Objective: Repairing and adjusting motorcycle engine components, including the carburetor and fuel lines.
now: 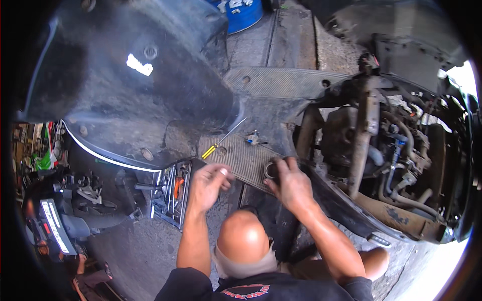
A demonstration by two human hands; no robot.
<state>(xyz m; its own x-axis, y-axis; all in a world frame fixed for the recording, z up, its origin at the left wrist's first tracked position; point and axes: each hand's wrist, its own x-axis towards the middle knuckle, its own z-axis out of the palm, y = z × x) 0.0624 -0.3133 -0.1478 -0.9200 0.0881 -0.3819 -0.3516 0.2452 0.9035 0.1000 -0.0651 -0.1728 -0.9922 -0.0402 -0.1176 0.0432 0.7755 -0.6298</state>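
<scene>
Black shirt (281, 287) | left hand (208, 186) — half-curled, cannot tell if holding | right hand (291, 184) — curled around grey ring (267, 170)

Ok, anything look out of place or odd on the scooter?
A yellow-handled screwdriver lies slanted on the ribbed footboard, with a small part apparently loose nearby; either might get knocked off. The engine bay also looks odd, uncovered and grimy.
</scene>
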